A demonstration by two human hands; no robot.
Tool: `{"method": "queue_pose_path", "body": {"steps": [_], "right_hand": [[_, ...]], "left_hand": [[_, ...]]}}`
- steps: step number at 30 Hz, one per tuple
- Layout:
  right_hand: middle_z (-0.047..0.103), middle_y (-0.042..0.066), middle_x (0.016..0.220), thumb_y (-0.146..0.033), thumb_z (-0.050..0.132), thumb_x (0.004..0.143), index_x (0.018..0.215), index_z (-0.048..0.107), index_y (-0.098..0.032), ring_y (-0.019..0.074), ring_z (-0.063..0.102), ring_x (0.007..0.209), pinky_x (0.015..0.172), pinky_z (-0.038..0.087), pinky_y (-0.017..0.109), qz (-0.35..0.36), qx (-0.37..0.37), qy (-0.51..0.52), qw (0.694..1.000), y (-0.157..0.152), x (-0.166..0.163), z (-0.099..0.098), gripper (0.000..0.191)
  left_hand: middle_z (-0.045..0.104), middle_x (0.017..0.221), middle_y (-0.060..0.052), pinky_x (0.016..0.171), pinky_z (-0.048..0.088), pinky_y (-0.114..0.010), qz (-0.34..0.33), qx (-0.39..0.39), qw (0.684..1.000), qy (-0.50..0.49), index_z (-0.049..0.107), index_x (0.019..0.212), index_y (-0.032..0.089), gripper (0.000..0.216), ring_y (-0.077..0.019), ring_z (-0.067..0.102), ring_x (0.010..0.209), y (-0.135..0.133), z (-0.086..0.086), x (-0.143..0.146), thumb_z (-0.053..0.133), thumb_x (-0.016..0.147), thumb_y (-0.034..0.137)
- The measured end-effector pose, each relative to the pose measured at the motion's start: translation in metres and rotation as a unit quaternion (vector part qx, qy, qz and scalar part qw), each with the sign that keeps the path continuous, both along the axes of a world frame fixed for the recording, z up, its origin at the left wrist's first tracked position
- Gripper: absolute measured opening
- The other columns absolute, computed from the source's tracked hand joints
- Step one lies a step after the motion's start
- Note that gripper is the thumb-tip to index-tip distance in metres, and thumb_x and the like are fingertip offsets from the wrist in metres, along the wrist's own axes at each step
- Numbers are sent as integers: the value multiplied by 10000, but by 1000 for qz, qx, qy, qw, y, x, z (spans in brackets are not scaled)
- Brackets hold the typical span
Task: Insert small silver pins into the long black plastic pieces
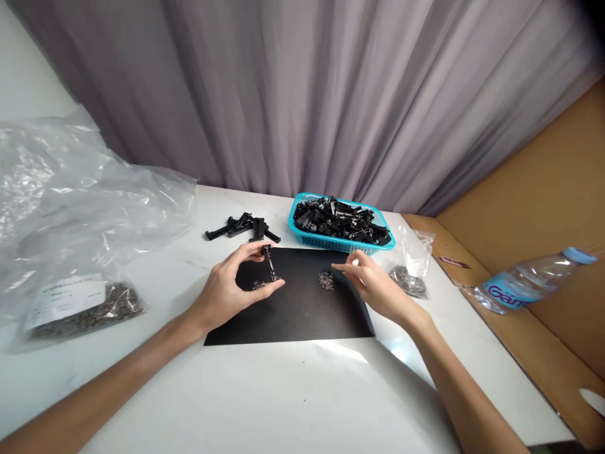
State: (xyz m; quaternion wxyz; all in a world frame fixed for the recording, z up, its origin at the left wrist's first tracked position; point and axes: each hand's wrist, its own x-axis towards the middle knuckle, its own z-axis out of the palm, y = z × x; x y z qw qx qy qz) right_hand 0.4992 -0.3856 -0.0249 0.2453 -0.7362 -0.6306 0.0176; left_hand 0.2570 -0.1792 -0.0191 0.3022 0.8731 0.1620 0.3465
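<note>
At ten o'clock over the mat (293,321), the left hand (227,284) pinches a black part (269,261), which could fall if pressure slackens; at two, the right hand (371,284) has an unclear grip.

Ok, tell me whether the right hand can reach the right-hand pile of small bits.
Likely yes: the right hand is close beside that pile of small bits, with nothing visible between; whether it holds one is unclear.
</note>
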Motion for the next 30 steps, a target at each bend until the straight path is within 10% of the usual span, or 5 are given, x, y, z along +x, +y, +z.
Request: {"method": "queue_pose_path", "body": {"steps": [9, 16, 30], "right_hand": [[580, 144, 1191, -165, 526, 1020, 1361, 662, -188, 275, 625, 1083, 970, 552, 462, 37, -59, -20, 997, 4, 12, -11, 367], [619, 93, 1046, -172, 636, 975, 991, 694, -174, 241, 631, 948, 850, 535, 387, -27, -12, 3, 1000, 8, 17, -9, 60], [706, 31, 863, -208, 607, 952, 938, 719, -199, 155, 584, 699, 665, 464, 281, -31, 131, 123, 983, 13, 11, 2, 114]], "left_hand": [[681, 1287, -18, 1047, 549, -447, 24, 24, 999, 39, 573, 1348, 318, 633, -254, 698, 1087, 2, -1, 2, 805, 797, 526], [691, 1251, -22, 1037, 552, -456, 31, 48, 997, 42, 578, 1345, 322, 636, -261, 700, 1079, 4, -1, 3, 798, 794, 552], [683, 1315, -38, 1045, 578, -463, -41, 18, 995, 86, 549, 1396, 318, 691, -267, 707, 1114, -2, -4, 3, 795, 797, 559]]}}
